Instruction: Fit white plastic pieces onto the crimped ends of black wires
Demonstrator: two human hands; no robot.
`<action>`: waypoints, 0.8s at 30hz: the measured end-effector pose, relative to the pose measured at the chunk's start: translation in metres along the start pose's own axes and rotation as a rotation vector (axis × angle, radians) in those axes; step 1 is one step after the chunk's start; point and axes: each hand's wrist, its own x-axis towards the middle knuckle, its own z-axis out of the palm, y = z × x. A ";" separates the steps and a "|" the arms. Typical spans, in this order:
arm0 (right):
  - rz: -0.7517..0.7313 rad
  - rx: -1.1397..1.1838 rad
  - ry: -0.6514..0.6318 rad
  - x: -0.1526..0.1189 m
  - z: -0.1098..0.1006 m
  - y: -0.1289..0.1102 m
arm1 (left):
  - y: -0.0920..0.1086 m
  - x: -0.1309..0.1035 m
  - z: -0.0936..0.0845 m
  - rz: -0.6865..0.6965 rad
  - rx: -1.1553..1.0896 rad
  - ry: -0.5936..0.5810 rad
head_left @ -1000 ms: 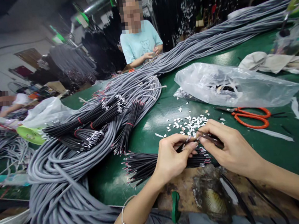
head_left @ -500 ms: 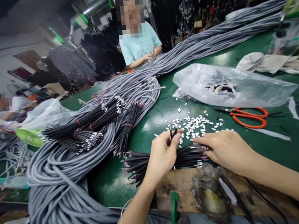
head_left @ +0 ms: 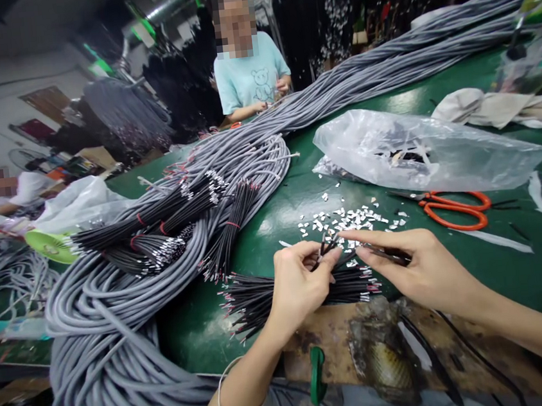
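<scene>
"Black wires [head_left: 323,246], bunched upright: why?"

"My left hand [head_left: 303,283] clamps them between thumb and forefinger above the black wire pile [head_left: 256,294], probably to present their tips. My right hand [head_left: 423,264] grips a slim dark tool [head_left: 393,255], forefinger by those tips."

"Anything changed?"

"Unlike half a second ago, it's higher, off the pile's end."

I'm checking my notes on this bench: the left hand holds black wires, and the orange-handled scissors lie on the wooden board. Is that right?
Not quite: the scissors lie on the green table, not on the wooden board, as the head view shows. The left hand does hold black wires.
</scene>
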 end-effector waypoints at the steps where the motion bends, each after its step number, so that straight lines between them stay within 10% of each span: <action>1: -0.010 0.007 0.005 0.000 0.000 0.000 | 0.001 0.000 0.000 0.005 0.009 -0.004; 24: 0.000 -0.144 0.053 -0.003 0.006 0.009 | 0.004 -0.004 0.002 0.040 -0.096 -0.014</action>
